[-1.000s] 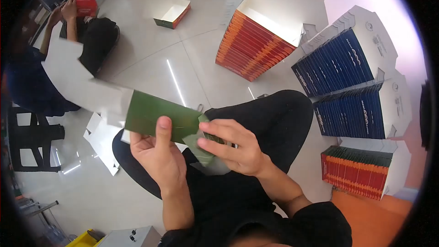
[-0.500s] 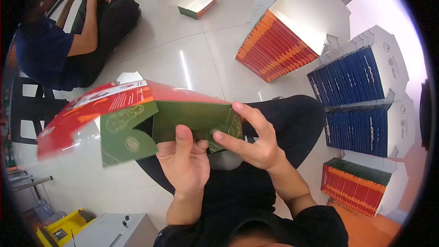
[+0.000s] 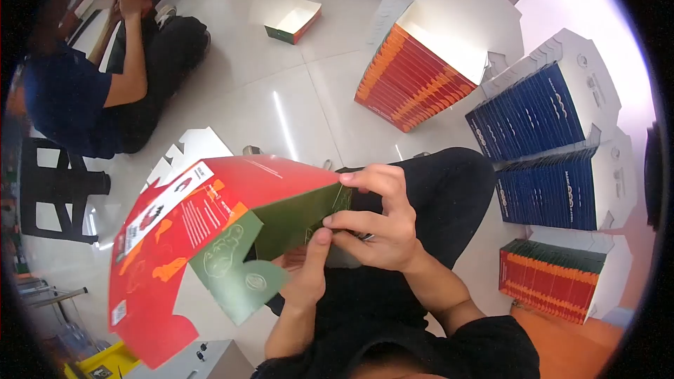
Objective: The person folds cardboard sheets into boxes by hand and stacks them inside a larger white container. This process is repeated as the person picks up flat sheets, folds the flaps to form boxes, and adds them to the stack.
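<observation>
A partly folded red and green cardboard box (image 3: 274,179) is in front of me, its printed red panel and green flap hanging out to the left. With the thumb up against the green side, my left hand (image 3: 305,274) grips the box's near edge; its other fingers are partly hidden behind the card. My right hand (image 3: 386,221) pinches the right corner, index finger on the upper red edge and thumb near the left thumb. Below the box are my crossed legs in black trousers (image 3: 449,182).
Nested red-orange boxes (image 3: 414,77) stand at the upper right. Stacks of blue boxes (image 3: 530,109) and red-green boxes (image 3: 551,277) line the right. One open box tray (image 3: 295,22) lies on the floor. A seated person (image 3: 77,91) is at upper left, near a black stool (image 3: 63,189).
The box has tilted, its left panel swinging down and toward me. My left hand has shifted right, closer to the right hand. The other person's red box is now mostly hidden.
</observation>
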A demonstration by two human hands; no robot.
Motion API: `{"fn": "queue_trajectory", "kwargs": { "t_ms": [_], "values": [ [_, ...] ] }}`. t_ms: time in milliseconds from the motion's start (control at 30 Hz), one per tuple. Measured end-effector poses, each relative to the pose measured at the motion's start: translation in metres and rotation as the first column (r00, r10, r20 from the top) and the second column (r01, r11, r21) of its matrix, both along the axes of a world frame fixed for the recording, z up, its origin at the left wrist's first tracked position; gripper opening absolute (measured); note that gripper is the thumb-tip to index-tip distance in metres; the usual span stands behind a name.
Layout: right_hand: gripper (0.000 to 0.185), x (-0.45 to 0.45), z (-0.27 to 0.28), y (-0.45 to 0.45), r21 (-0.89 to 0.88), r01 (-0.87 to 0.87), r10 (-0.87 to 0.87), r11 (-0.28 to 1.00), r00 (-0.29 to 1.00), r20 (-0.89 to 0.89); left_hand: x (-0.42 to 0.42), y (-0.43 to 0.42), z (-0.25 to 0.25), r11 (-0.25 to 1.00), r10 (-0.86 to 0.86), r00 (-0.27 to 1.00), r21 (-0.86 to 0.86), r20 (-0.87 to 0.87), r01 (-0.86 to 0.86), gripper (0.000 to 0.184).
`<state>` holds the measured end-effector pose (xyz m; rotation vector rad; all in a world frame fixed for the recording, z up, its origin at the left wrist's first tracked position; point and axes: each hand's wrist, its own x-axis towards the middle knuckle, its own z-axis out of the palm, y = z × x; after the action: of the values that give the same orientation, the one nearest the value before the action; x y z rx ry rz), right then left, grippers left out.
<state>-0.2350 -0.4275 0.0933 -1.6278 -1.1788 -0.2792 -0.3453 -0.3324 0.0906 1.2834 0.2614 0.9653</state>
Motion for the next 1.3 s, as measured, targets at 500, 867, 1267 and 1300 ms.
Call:
{"fn": "queue_trajectory", "kwargs": {
  "t_ms": [500, 867, 1267, 1300],
  "values": [
    [0.025, -0.028, 0.054, 0.032, 0.139, -0.203, 0.141, 0.969, 0.921, 0.362, -0.034, 0.027, -0.102, 0.823, 0.033, 0.997, -0.568, 0.064, 0.009, 0.058],
    [0.022, -0.031, 0.032, 0.054, 0.164, -0.2, 0.157, 0.966, 0.957, 0.246, -0.023, 0.037, -0.072, 0.81, -0.012, 0.977, -0.571, 0.213, 0.134, 0.035],
    [0.028, -0.01, 0.004, 0.043, 0.029, -0.039, 0.027, 0.999, 0.934, 0.357, -0.024, 0.036, -0.053, 0.966, -0.02, 1.0, -0.257, -0.015, 0.016, 0.046],
    [0.03, -0.007, 0.005, 0.041, -0.036, -0.011, 0.023, 0.999, 0.933, 0.36, -0.023, 0.038, -0.048, 0.959, -0.067, 0.998, -0.275, 0.017, 0.069, 0.048]
  ]
}}
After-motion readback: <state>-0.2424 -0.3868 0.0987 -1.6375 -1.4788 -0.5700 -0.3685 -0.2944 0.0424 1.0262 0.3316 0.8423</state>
